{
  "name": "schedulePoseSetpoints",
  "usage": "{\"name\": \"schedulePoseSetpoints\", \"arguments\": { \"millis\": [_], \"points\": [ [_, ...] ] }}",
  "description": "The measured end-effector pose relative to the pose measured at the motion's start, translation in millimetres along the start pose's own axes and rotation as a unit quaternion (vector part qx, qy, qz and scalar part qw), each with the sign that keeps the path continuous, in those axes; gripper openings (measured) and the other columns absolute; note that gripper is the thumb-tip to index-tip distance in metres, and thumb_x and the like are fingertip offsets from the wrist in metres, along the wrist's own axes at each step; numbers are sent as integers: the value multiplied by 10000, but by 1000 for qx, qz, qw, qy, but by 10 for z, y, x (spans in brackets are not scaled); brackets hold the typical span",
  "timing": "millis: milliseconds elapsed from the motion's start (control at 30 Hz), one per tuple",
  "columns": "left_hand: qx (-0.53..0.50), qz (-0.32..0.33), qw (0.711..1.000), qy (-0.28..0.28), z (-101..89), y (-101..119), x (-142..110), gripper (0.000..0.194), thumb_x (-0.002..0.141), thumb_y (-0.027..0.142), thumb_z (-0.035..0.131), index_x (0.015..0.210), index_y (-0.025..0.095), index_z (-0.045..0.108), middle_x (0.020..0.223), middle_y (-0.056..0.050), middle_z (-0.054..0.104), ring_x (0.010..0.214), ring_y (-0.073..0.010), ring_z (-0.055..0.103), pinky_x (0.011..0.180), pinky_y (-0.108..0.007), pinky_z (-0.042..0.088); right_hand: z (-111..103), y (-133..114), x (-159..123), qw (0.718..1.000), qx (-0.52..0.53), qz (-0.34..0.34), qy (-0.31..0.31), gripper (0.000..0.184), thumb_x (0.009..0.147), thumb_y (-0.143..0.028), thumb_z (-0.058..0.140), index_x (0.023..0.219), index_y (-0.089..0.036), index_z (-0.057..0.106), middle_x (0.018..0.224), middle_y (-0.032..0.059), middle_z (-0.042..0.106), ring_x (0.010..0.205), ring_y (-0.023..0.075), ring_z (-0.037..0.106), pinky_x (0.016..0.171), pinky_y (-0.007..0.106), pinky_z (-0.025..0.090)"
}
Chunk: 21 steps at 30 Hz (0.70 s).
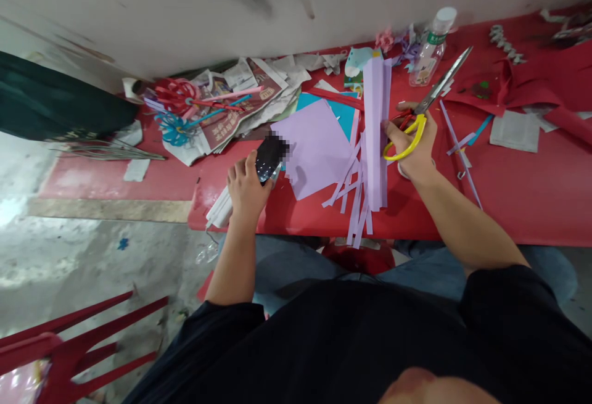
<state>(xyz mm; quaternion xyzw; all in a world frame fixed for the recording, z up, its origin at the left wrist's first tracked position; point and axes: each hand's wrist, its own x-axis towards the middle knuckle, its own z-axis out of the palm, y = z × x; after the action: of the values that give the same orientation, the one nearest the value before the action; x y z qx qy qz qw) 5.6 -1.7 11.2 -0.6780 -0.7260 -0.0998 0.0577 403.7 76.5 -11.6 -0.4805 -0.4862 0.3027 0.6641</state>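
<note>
My left hand [248, 188] has its fingers round the edge of a dark, glossy phone [269, 158], whose screen is partly blurred out. Under that hand lies a white, strip-like bundle [221, 208]. My right hand [414, 145] is closed on a pair of scissors [428, 103] with a yellow handle, their blades pointing up and right. Its thumb and fingertips also touch the edge of a long folded purple paper [374, 132]. Several thin purple paper strips [358, 206] lie beside this paper. A square purple sheet [319, 148] rests between my hands, over a blue sheet [340, 114].
Newspapers [240, 102] with red and blue paper flowers [176, 126] lie at left on the red table [522, 194]. A plastic bottle [430, 52] stands behind my right hand. Red paper [527, 86] spreads at right. A red chair [87, 348] stands at lower left.
</note>
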Motion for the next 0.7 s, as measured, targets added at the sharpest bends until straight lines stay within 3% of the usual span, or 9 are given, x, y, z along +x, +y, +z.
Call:
{"name": "schedulePoseSetpoints", "arguments": {
  "millis": [700],
  "points": [
    [-32,-29,998,-33,11,-54,18,909,832,311,762,1657,128,427,1583,-235,609,1398,-476,583,1221,-599,466,1,-67,-12,1000,-16,6,-5,536,779,-624,911,1118,-313,633,811,-28,647,731,208,694,726,429,629]
  ]
}}
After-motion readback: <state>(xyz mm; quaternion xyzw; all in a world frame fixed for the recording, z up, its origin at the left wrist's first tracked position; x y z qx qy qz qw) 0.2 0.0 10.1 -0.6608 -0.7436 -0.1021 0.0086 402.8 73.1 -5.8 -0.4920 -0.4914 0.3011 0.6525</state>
